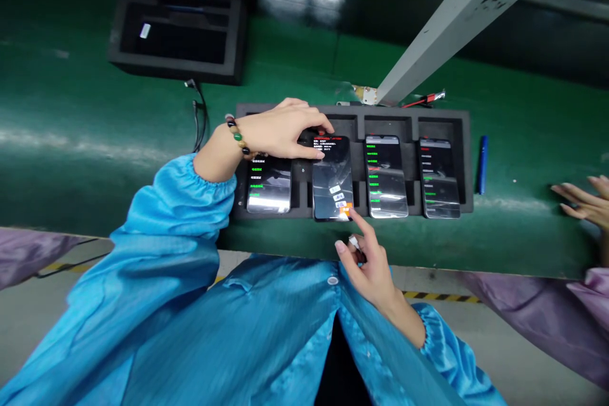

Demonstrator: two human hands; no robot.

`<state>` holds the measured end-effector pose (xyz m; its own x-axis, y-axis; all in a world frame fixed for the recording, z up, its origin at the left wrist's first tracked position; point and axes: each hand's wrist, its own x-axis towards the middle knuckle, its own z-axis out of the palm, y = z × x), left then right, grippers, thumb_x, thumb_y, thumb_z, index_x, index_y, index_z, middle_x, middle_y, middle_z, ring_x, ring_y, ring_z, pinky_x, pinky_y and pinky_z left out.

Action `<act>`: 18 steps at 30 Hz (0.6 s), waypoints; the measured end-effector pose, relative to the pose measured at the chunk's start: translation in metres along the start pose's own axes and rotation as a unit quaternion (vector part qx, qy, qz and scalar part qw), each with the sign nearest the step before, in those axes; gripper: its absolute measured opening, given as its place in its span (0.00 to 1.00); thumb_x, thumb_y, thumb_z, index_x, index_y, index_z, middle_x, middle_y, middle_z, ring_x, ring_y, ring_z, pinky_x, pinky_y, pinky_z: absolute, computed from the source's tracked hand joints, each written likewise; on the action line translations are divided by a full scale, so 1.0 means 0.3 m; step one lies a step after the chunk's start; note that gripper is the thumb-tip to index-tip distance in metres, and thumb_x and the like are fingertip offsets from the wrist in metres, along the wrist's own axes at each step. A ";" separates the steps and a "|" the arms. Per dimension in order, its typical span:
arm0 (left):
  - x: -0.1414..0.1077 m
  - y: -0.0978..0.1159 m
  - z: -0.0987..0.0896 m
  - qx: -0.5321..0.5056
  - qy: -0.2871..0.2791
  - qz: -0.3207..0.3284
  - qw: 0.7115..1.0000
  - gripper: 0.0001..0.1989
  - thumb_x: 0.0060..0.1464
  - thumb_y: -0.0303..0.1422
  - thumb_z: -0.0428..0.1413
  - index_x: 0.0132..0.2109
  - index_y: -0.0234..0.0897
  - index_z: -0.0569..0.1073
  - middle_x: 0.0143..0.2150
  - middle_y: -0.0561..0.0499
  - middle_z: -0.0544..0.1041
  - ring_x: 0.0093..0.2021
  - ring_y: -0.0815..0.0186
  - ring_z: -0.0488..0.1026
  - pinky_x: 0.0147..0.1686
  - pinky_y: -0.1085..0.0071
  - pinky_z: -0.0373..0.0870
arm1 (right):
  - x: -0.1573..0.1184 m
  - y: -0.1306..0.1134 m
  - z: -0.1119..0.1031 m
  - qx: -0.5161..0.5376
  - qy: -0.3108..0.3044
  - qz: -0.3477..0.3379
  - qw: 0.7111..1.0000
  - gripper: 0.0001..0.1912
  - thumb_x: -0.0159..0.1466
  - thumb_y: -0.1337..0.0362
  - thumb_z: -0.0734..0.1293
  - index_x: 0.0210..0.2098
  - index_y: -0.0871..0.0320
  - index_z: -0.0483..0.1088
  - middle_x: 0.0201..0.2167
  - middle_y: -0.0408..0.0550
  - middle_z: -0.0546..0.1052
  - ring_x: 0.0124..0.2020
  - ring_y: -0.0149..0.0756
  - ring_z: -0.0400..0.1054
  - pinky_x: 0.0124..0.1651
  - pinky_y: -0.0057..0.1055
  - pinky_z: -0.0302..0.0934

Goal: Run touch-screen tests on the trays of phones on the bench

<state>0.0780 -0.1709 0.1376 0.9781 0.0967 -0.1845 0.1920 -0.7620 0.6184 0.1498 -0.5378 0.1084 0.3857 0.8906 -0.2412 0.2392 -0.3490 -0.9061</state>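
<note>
A dark foam tray (pixel 304 193) holds several smartphones in a row, their screens lit. My left hand (pixel 280 129) reaches across the first phone (pixel 269 187), its thumb and forefinger spread at the top end of the second phone (pixel 332 181). The forefinger of my right hand (pixel 371 263) points at an orange button near that phone's lower right corner, touching or nearly so. Curled fingers of the same hand hold a white cable plug (pixel 354 242). Farther right lie the third phone (pixel 387 184) and fourth phone (pixel 440 184), both showing coloured text lists.
Behind on the left stands another foam tray (pixel 178 66) with dark devices in it. Black cables (pixel 200 114) lie beside it. A grey post (pixel 457 19) rises behind the phones. A blue pen (pixel 483 165) lies right of the tray, near another person's hand (pixel 587 203).
</note>
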 end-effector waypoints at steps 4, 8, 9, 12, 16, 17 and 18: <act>0.005 -0.011 0.002 -0.018 0.022 0.000 1.000 0.26 0.70 0.50 0.52 0.65 0.42 0.78 0.60 0.44 0.83 0.62 0.52 0.75 0.74 0.52 0.50 | -0.008 0.011 -0.001 0.029 0.005 0.009 1.000 0.33 0.79 0.55 0.65 0.78 0.50 0.53 0.24 0.32 0.61 0.21 0.29 0.55 0.25 0.30 0.52; 0.007 -0.017 0.003 -0.029 0.031 -0.003 0.999 0.23 0.71 0.45 0.50 0.64 0.42 0.79 0.59 0.46 0.84 0.59 0.54 0.77 0.74 0.51 0.51 | -0.012 0.025 0.000 0.043 -0.001 0.013 0.999 0.32 0.79 0.55 0.65 0.78 0.49 0.53 0.25 0.32 0.62 0.21 0.29 0.55 0.26 0.31 0.50; 0.007 -0.018 0.003 -0.030 0.031 -0.004 0.999 0.23 0.71 0.44 0.50 0.64 0.42 0.79 0.58 0.46 0.84 0.59 0.54 0.77 0.74 0.51 0.51 | -0.012 0.027 0.000 0.045 -0.003 0.012 0.999 0.32 0.79 0.55 0.65 0.78 0.49 0.52 0.25 0.33 0.63 0.21 0.29 0.55 0.26 0.31 0.50; 0.007 -0.021 0.004 -0.035 0.033 -0.006 0.999 0.22 0.71 0.44 0.51 0.63 0.43 0.79 0.58 0.46 0.85 0.59 0.54 0.78 0.75 0.50 0.51 | -0.014 0.032 -0.002 0.051 -0.005 0.013 0.999 0.32 0.79 0.56 0.65 0.77 0.48 0.52 0.26 0.33 0.63 0.21 0.29 0.56 0.26 0.31 0.50; 0.009 -0.010 -0.003 -0.042 0.037 0.000 0.998 0.21 0.71 0.44 0.52 0.61 0.43 0.80 0.57 0.47 0.85 0.58 0.54 0.79 0.74 0.50 0.57 | -0.012 0.028 -0.002 0.079 -0.003 0.026 0.997 0.28 0.78 0.54 0.66 0.72 0.49 0.57 0.24 0.31 0.61 0.22 0.29 0.54 0.27 0.30 0.50; 0.009 -0.004 -0.010 -0.046 0.040 -0.001 0.998 0.21 0.71 0.44 0.53 0.61 0.42 0.81 0.57 0.47 0.85 0.58 0.54 0.79 0.73 0.52 0.60 | -0.009 0.024 -0.002 0.093 0.003 0.034 0.995 0.25 0.77 0.54 0.67 0.69 0.49 0.60 0.24 0.31 0.61 0.22 0.28 0.54 0.27 0.29 0.51; 0.006 0.001 -0.020 -0.052 0.048 -0.006 0.997 0.20 0.71 0.44 0.54 0.61 0.41 0.81 0.57 0.47 0.85 0.58 0.54 0.79 0.71 0.53 0.63 | -0.007 0.020 -0.001 0.109 0.010 0.043 0.993 0.21 0.77 0.52 0.67 0.64 0.50 0.62 0.24 0.31 0.62 0.22 0.28 0.54 0.27 0.29 0.51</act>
<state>0.0804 -0.1672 0.1421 0.9778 0.1701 -0.1222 0.2067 -0.6903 0.6934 0.1505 -0.5419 0.1036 0.4136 0.8539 -0.3160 0.0061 -0.3497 -0.9368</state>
